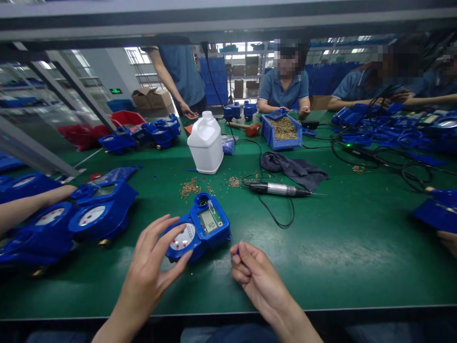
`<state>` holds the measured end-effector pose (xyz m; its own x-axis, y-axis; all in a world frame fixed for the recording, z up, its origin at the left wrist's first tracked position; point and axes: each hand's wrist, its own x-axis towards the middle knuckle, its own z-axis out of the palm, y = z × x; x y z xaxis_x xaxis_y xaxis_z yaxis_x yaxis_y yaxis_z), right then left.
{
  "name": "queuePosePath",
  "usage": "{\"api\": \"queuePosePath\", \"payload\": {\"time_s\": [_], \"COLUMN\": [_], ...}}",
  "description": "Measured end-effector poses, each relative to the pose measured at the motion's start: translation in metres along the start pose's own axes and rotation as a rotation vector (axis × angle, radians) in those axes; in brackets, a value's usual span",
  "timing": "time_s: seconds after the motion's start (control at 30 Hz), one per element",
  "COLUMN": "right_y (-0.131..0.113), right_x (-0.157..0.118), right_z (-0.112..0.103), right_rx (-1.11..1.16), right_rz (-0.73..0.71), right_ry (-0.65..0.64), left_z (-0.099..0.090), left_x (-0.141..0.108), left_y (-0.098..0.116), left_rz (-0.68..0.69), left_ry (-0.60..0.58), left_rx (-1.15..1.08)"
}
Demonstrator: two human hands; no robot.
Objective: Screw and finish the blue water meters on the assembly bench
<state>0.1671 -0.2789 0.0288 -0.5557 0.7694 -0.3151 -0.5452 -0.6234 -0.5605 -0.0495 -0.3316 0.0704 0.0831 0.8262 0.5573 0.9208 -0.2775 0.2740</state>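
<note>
A blue water meter sits on the green table in front of me, with a round white dial and a small grey display lit up beside it. Over the dial's left side reaches my left hand, its fingers spread apart and curved around the meter's edge; whether the fingertips touch it I cannot tell. To the right of the meter, my right hand is closed in a pinch. A tiny dark blue piece shows between its thumb and finger, mostly hidden.
Several blue meters crowd the left, where another person's arm reaches in. Beyond lie loose brass screws, a white jug, an electric screwdriver, a grey cloth and a screw bin. Co-workers sit opposite.
</note>
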Motion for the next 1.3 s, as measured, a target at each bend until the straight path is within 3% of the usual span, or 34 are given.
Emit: {"api": "queuePosePath", "payload": {"time_s": [0.1, 0.2, 0.33, 0.57, 0.8, 0.93, 1.1, 1.3], "right_y": [0.000, 0.003, 0.006, 0.010, 0.015, 0.012, 0.011, 0.013], "right_x": [0.000, 0.000, -0.001, -0.002, 0.003, 0.004, 0.016, 0.030], "right_z": [0.003, 0.004, 0.003, -0.001, -0.006, -0.008, -0.017, -0.015], "right_rx": [0.048, 0.077, 0.064, 0.010, -0.048, -0.049, -0.062, -0.098], "right_rz": [0.030, 0.027, -0.014, -0.028, -0.022, -0.060, -0.067, -0.010], "right_ry": [-0.017, -0.042, -0.041, -0.009, 0.006, 0.044, 0.114, 0.020], "left_z": [-0.002, 0.010, 0.032, 0.041, 0.043, 0.047, 0.067, 0.079], "left_x": [0.005, 0.007, 0.007, 0.005, 0.004, 0.007, 0.004, 0.000], "left_y": [0.035, 0.062, 0.077, 0.081, 0.079, 0.072, 0.057, 0.059], "left_rz": [0.056, 0.141, 0.145, 0.092, 0.136, 0.186, 0.264, 0.279], "left_ry": [0.112, 0.072, 0.056, -0.008, -0.084, -0.004, 0.171, 0.120], "left_rx": [-0.025, -0.083, -0.120, -0.208, -0.036, 0.119, 0.422, 0.541]}}
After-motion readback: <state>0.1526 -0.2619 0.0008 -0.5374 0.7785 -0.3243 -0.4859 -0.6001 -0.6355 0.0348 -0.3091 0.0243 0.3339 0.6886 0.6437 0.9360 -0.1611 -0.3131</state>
